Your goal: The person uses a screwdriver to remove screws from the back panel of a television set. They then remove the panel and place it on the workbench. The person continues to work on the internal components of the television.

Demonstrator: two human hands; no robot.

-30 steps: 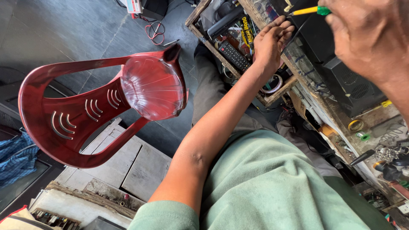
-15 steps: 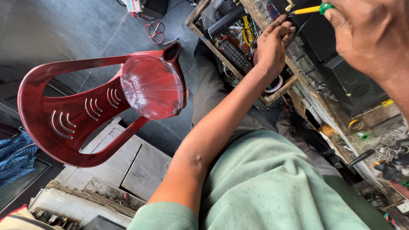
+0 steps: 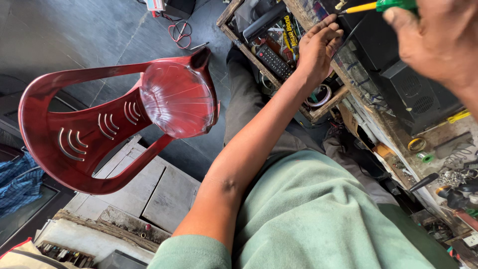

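Hands at the cluttered worktop (image 3: 398, 134), upper right.
Right hand (image 3: 433, 42) gripped a screwdriver (image 3: 378, 7); left hand (image 3: 318, 47), fingers half curled, held nothing I could see.

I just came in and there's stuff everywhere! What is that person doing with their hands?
A person in a green shirt sits at a cluttered workbench. Their right hand holds a screwdriver with a yellow shaft and green handle, its tip pointing at a black device on the bench. Their left hand reaches out and rests at the edge of that device, above a wooden tray holding a remote control and tape rolls. A red plastic chair stands beside them.
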